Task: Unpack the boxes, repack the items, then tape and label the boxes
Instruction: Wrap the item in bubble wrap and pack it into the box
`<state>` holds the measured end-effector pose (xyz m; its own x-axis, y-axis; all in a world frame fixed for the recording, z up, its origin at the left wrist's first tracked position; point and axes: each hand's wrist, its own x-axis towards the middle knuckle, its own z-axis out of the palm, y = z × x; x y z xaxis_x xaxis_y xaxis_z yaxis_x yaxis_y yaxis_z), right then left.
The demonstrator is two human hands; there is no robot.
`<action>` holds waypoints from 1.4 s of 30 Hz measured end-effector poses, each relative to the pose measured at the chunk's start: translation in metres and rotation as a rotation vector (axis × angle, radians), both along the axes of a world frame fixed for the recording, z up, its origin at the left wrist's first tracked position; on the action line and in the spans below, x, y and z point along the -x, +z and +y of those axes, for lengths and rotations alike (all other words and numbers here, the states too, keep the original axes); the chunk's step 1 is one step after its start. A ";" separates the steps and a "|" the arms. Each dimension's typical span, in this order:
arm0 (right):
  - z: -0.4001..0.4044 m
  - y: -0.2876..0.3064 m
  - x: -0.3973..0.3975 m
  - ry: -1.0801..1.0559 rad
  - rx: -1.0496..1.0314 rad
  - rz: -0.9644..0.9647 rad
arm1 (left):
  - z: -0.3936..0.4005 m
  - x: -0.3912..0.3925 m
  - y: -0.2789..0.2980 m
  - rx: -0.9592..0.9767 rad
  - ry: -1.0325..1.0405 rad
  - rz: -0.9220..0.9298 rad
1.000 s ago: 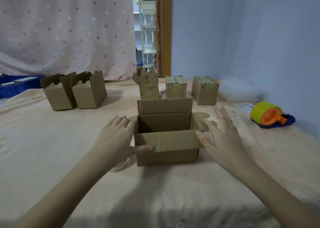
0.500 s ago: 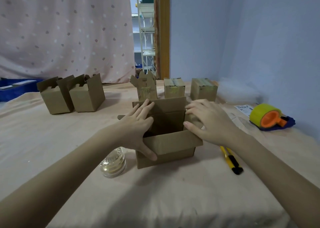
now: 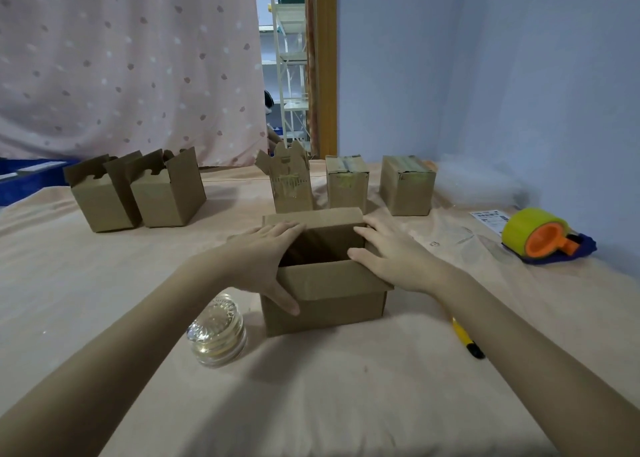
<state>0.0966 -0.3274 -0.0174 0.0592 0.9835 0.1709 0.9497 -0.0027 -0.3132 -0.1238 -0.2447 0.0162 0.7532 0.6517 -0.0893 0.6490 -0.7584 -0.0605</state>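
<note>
The place appeared to be a small packing room. Cardboard boxes (image 3: 166, 193) stood on a cloth-covered table (image 3: 69, 283), a tape dispenser (image 3: 540, 236) lay at the right, and storage shelving (image 3: 289, 58) showed through the far doorway.

Both bare forearms reach in from the near edge and converge toward the middle of the scene. The left hand (image 3: 268, 259) lies palm down with its fingers straight and close together, pointing to the far right, while its thumb stretches down toward the near side. The right hand (image 3: 391, 255) is also palm down, fingers extended and slightly spread toward the far left, thumb pointing left. Neither hand curls into a fist.
</note>
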 end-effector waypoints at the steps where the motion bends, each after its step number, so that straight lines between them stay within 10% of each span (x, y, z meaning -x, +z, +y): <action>1: 0.000 -0.003 0.003 -0.016 -0.028 0.027 | 0.004 0.000 0.003 -0.005 0.007 0.013; 14: 0.000 0.012 -0.003 -0.074 -0.219 0.192 | -0.001 0.004 0.034 0.133 0.051 -0.226; 20: -0.023 0.019 -0.039 -0.148 -0.459 0.148 | -0.058 -0.070 0.056 -0.132 -0.097 -0.373; 42: -0.007 0.034 -0.244 -0.543 -0.170 -0.147 | -0.030 -0.338 -0.033 -0.027 -0.062 -0.385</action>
<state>0.3410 -0.3347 0.0164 0.5107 0.7768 0.3684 0.8598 -0.4625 -0.2166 0.2146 -0.2749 -0.0172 0.7661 0.6025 0.2240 0.5815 -0.7981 0.1579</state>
